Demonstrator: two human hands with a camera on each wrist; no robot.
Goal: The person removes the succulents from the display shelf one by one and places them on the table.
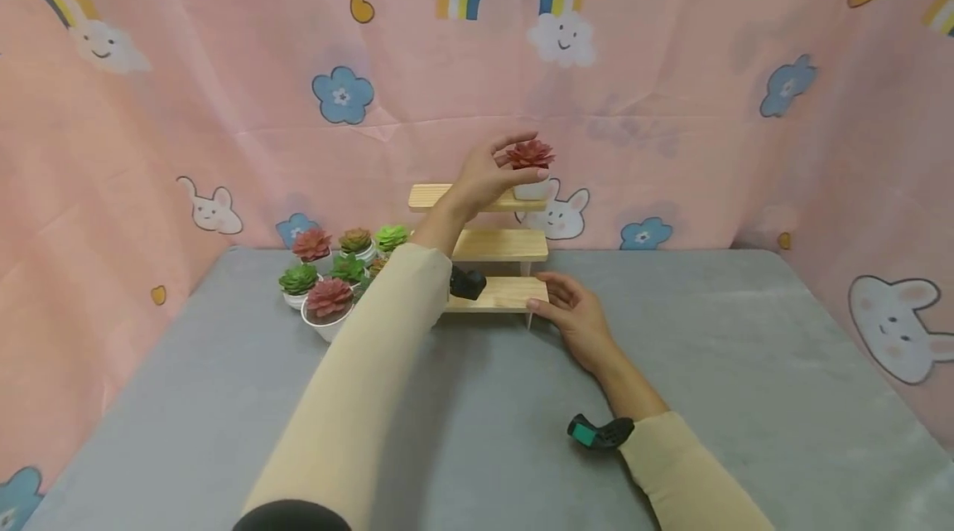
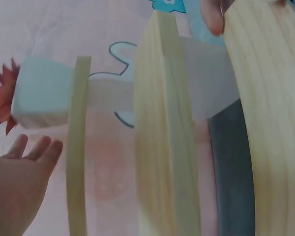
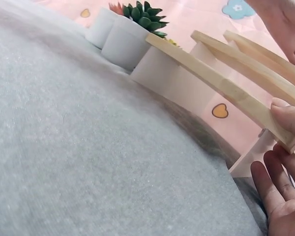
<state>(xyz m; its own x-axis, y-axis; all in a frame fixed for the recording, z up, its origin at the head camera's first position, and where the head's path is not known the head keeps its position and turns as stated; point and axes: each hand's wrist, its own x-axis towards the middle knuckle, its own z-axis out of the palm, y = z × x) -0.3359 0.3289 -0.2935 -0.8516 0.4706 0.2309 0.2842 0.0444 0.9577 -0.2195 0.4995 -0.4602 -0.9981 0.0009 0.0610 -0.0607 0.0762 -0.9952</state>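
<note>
A three-tier wooden stand (image 1: 501, 244) with pale supports stands at the back of the table. On the right end of its top board is a red artificial succulent in a white pot (image 2: 44, 93). My left hand (image 1: 488, 175) reaches up there, thumb and fingers loosely spread around the plant. In the left wrist view its fingertips (image 2: 44, 147) lie beside the pot with a gap between. My right hand (image 1: 577, 320) grips the right end of the lowest board (image 3: 226, 88), thumb on top and fingers curled below.
Several potted succulents, red and green, cluster left of the stand, among them a red one in a round white pot (image 1: 329, 303). A grey cloth (image 1: 671, 332) covers the table. Behind hangs a pink printed curtain (image 1: 671, 142).
</note>
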